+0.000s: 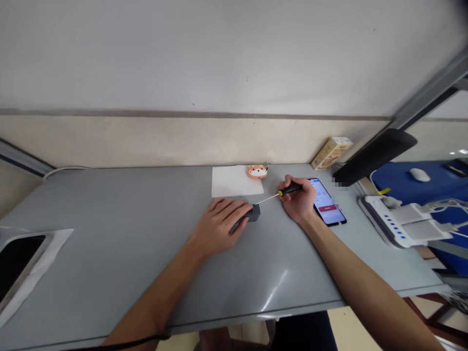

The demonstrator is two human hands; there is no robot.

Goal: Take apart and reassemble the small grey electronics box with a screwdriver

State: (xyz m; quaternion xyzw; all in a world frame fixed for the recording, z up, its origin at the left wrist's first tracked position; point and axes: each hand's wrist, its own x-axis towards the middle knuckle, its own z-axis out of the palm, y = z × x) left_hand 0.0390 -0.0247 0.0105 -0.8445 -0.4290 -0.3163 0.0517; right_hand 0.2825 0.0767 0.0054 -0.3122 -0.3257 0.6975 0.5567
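Observation:
My left hand (221, 225) is closed over a small dark grey box (255, 213), which lies on the grey desk; the fingers cover most of it. Between the fingers and thumb of my right hand (298, 200) is a screwdriver (291, 189) with a black handle and a yellow collar. Its thin shaft slants left and down, and the tip meets the top of the box near its right end. Just behind the box lies a sheet of white paper (230, 181), with an orange and white animal-face case (257, 171) on its right part.
A lit phone (326, 204) lies beside my right wrist. Behind it stand a yellowish carton (331, 153) and a black cylinder (376, 155) leaning at an angle. A white power strip (393, 224) with plugs sits at the right edge. A dark device (20, 263) rests far left.

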